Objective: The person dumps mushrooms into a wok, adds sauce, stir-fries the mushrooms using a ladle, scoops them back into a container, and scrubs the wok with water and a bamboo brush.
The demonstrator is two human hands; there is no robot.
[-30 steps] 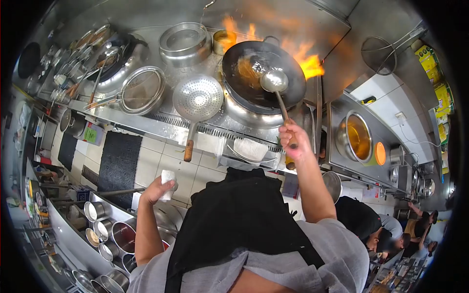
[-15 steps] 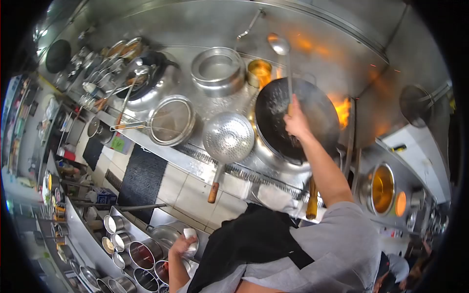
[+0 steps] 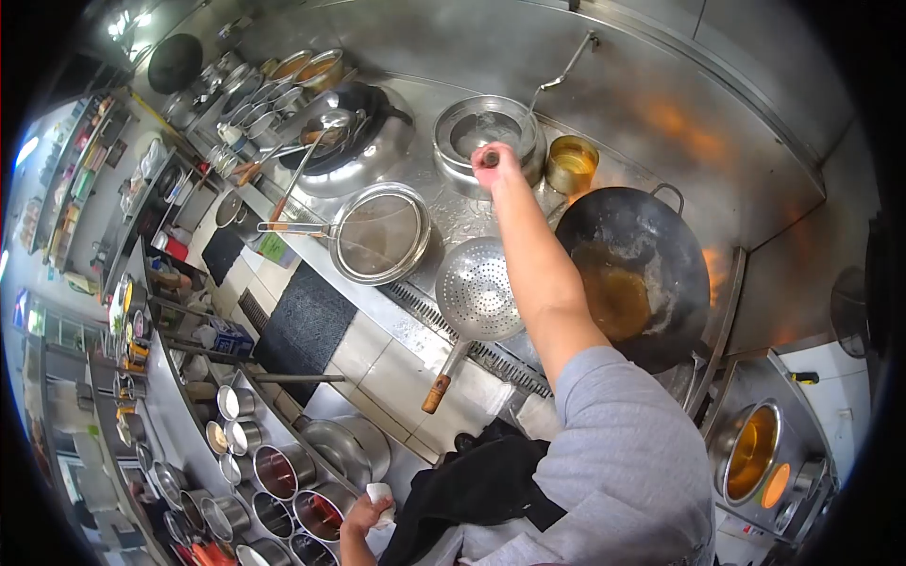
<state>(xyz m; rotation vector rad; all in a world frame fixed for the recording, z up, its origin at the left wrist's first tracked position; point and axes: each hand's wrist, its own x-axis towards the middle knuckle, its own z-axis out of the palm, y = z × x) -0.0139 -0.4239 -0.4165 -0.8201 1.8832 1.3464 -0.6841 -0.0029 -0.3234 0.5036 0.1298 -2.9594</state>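
My right hand (image 3: 497,170) is closed round the handle of a ladle, whose wooden end (image 3: 491,159) points up at me. It is over a round metal pot (image 3: 444,141) of water; the ladle's bowl is hidden. Right of my forearm sits a black wok (image 3: 679,250) on the burner, with brownish liquid (image 3: 613,297) in it. Low on the left, my left hand (image 3: 361,516) grips a folded white cloth (image 3: 380,493). A perforated skimmer (image 3: 477,288) with a wooden handle lies beneath my right forearm.
A tap (image 3: 571,61) reaches over the pot. Beside the pot stands a brass-coloured container (image 3: 572,166). A fine strainer (image 3: 380,233) rests on the left, near another wok (image 3: 354,132). Several ingredient pots stand lower left, including a red-filled one (image 3: 326,512). An orange-liquid pot (image 3: 752,453) stands right.
My right hand has moved left with the ladle, from above the wok to the water pot. Brownish liquid now shows in the wok. The flames at its side are less visible. The view has shifted.
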